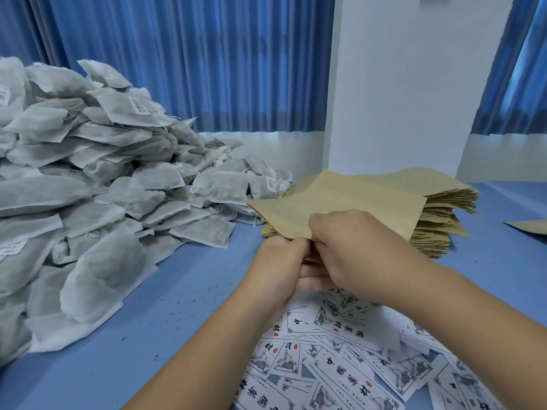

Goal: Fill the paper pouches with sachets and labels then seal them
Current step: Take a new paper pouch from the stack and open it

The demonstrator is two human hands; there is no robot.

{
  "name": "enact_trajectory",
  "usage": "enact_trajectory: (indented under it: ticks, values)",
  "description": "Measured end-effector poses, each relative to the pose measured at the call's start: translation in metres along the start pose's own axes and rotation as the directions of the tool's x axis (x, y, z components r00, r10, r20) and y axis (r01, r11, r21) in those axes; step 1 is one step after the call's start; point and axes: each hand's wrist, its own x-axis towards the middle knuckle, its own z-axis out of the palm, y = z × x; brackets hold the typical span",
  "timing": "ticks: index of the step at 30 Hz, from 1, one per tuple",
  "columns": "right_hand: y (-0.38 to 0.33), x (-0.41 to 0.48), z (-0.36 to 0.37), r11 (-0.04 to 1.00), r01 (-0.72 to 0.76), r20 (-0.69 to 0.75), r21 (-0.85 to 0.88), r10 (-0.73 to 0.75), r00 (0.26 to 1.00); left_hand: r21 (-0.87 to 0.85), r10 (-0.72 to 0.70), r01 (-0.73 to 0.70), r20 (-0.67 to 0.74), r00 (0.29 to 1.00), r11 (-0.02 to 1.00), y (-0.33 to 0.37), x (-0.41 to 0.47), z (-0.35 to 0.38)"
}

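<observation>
A tan paper pouch [337,202] is held up above the blue table, its near edge pinched between both hands. My left hand [281,261] grips that edge from the left and my right hand [358,253] grips it from the right, fingers curled. Behind the pouch lies a thick stack of tan pouches [444,208]. A big heap of grey-white sachets [88,179] fills the left side. Printed white labels [355,359] with black characters lie scattered under my forearms. The pouch's mouth is hidden by my fingers.
The blue table [177,306] carries dark specks between the sachets and labels. Another tan pouch [529,226] lies flat at the far right. A white pillar [399,84] and blue curtains [192,60] stand behind the table.
</observation>
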Motion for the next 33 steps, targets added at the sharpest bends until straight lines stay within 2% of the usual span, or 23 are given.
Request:
enact_trajectory:
  ticks: [4, 6, 8, 11, 13, 16, 21, 25, 30, 33]
  values:
    - [0.011, -0.001, -0.013, 0.979, -0.089, -0.082, 0.182, 0.105, 0.991, -0.099, 0.006, -0.004, 0.024, 1.0, 0.995, -0.001, -0.001, 0.002]
    - [0.016, -0.002, -0.02, 0.975, -0.082, -0.126, 0.205, 0.109, 0.986, -0.109, 0.007, -0.003, 0.038, 0.999, 0.994, -0.002, -0.002, 0.005]
    - [0.013, -0.002, -0.024, 0.982, -0.051, -0.146, 0.181, 0.079, 0.986, -0.099, -0.01, 0.013, 0.033, 0.999, 0.995, -0.003, -0.002, 0.009]
    - [-0.001, -0.003, -0.02, 0.994, -0.005, -0.141, 0.108, 0.02, 0.99, -0.085, -0.029, 0.024, -0.051, 0.998, 0.996, -0.004, -0.002, 0.011]
    - [-0.009, -0.004, -0.015, 1.0, 0.022, -0.143, 0.016, -0.02, 0.99, -0.05, -0.001, -0.004, -0.105, 0.994, 0.999, -0.003, -0.001, 0.008]
    - [-0.018, -0.005, -0.01, 0.998, 0.018, -0.194, -0.066, -0.03, 0.981, 0.002, 0.068, -0.068, -0.116, 0.991, 0.998, 0.0, -0.001, 0.005]
    - [-0.026, -0.005, -0.003, 0.964, -0.153, -0.15, -0.215, 0.122, 0.981, -0.048, 0.057, -0.063, -0.12, 0.991, 0.997, 0.004, -0.002, 0.008]
    - [-0.028, 0.009, -0.016, 0.961, -0.196, -0.101, -0.193, 0.18, 0.979, -0.007, 0.042, -0.044, -0.143, 0.989, 0.999, 0.005, 0.001, 0.008]
    - [-0.025, 0.032, -0.044, 0.931, -0.312, -0.228, -0.192, 0.267, 0.937, 0.051, -0.001, 0.011, -0.198, 0.98, 0.999, 0.006, 0.005, -0.004]
    - [-0.011, 0.041, -0.054, 0.917, -0.387, -0.275, -0.098, 0.349, 0.896, 0.066, -0.067, 0.08, -0.171, 0.983, 0.995, 0.009, 0.006, -0.009]
